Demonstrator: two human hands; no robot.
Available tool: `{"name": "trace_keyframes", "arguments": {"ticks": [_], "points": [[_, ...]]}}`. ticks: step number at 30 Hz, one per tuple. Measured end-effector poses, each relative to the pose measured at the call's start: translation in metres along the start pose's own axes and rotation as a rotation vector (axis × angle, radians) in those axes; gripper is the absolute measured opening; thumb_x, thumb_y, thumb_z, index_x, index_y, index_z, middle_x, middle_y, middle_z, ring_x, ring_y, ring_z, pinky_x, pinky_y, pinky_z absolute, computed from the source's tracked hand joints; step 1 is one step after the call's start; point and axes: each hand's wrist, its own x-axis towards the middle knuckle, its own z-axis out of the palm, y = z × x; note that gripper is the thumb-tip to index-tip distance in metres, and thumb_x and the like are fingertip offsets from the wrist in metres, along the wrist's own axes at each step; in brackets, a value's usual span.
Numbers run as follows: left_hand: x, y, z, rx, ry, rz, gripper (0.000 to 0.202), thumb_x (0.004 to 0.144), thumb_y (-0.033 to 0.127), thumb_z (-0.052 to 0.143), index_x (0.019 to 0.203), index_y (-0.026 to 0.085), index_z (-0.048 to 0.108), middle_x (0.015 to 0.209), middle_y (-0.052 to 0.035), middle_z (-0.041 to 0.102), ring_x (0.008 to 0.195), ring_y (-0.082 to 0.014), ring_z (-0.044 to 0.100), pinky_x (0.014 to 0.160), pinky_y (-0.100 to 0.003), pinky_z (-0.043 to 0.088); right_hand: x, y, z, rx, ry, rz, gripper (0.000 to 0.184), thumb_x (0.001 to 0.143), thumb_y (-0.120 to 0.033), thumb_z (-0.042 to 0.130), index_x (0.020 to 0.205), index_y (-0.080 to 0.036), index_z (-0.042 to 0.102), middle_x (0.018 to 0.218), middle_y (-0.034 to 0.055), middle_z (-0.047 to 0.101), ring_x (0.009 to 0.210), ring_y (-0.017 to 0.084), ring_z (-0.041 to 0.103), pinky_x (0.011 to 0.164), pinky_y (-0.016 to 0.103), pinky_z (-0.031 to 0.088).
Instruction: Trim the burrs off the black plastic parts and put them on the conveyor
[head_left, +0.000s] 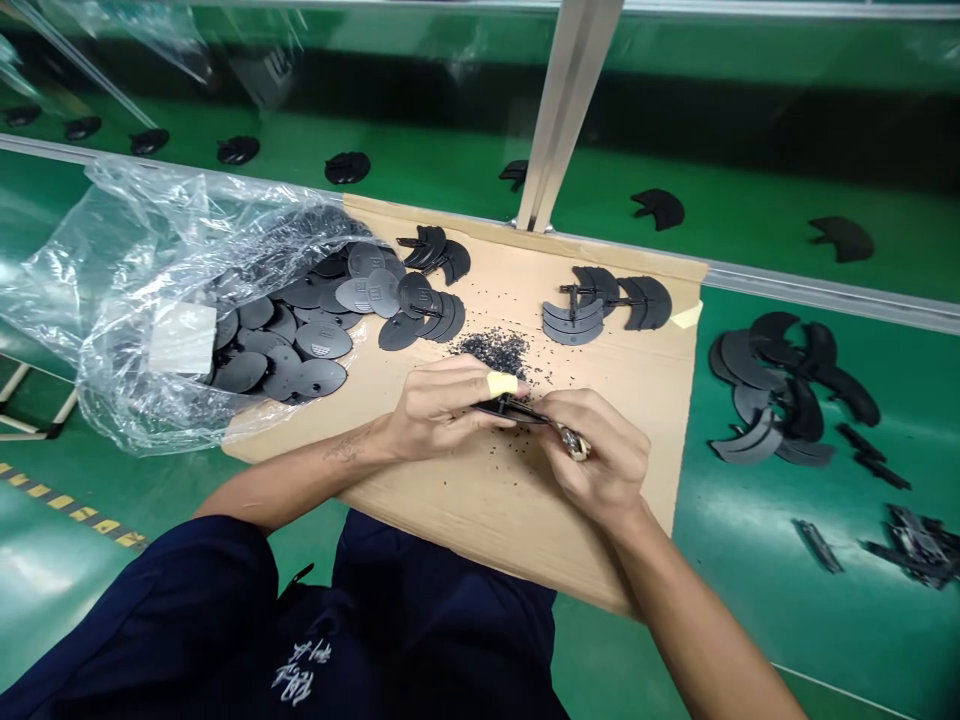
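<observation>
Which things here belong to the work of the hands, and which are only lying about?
At work:
left hand, one finger taped
right hand
small black piece
metal-ended tool

Lying about:
clear plastic bag of black discs
black crescent pieces
black crumbs
cardboard sheet

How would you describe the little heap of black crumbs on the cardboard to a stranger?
Find the cardboard sheet on the green surface, then look just above the person's left hand. There lies a loose heap of black granules. Unlike the flat black pieces on either side, it is shapeless.
</observation>
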Motion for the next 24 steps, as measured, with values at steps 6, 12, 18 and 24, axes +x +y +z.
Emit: {"name": "trace_keyframes", "arguments": {"ticks": [6, 12, 18, 24], "points": [[0.0021, 0.0015, -0.0009, -0.004, 0.030, -0.003, 0.021, 0.091, 0.026, 0.075, 0.111, 0.019, 0.075, 0.083, -0.0032, 0.078, 0.071, -0.0116, 0.069, 0.068, -0.026, 0.054, 0.0021, -0.0021, 0.0000, 0.029, -0.009, 0.017, 0.023, 0.087, -0.005, 0.066, 0.102, -0.021, 0.072, 0.094, 0.0068, 0.075, 0.082, 0.020, 0.072, 0.069, 0.033, 0.061], [0.0029, 0.0000, -0.0010, -0.112, -0.061, -0.078, 0.038, 0.095, 0.046, 0.068, 0.121, 0.019, 0.072, 0.098, -0.0077, 0.079, 0.089, -0.0158, 0.072, 0.082, -0.031, 0.058, 0.0034, -0.0048, 0.0003, 0.096, 0.032, 0.088, 0.016, 0.088, -0.009, 0.069, 0.096, -0.022, 0.073, 0.090, 0.0048, 0.075, 0.080, 0.019, 0.071, 0.069, 0.033, 0.060], [0.0030, 0.0010, -0.0030, -0.609, -0.173, -0.493, 0.062, 0.104, 0.062, 0.034, 0.117, 0.018, 0.076, 0.107, -0.0125, 0.078, 0.100, -0.0188, 0.075, 0.089, -0.036, 0.061, 0.0053, -0.0043, -0.0027, 0.241, 0.013, 0.258, 0.004, 0.090, -0.023, 0.073, 0.094, -0.022, 0.072, 0.091, 0.0044, 0.074, 0.083, 0.019, 0.071, 0.075, 0.035, 0.058], [0.0025, -0.0028, -0.0017, -0.640, -0.138, -0.551, 0.028, 0.088, 0.042, 0.078, 0.087, 0.014, 0.079, 0.085, -0.0077, 0.074, 0.076, -0.0127, 0.071, 0.067, -0.021, 0.057, 0.0100, -0.0070, -0.0030, 0.289, -0.061, 0.307, 0.014, 0.091, -0.035, 0.074, 0.096, -0.022, 0.073, 0.095, 0.0061, 0.073, 0.088, 0.020, 0.069, 0.081, 0.038, 0.059]]}}
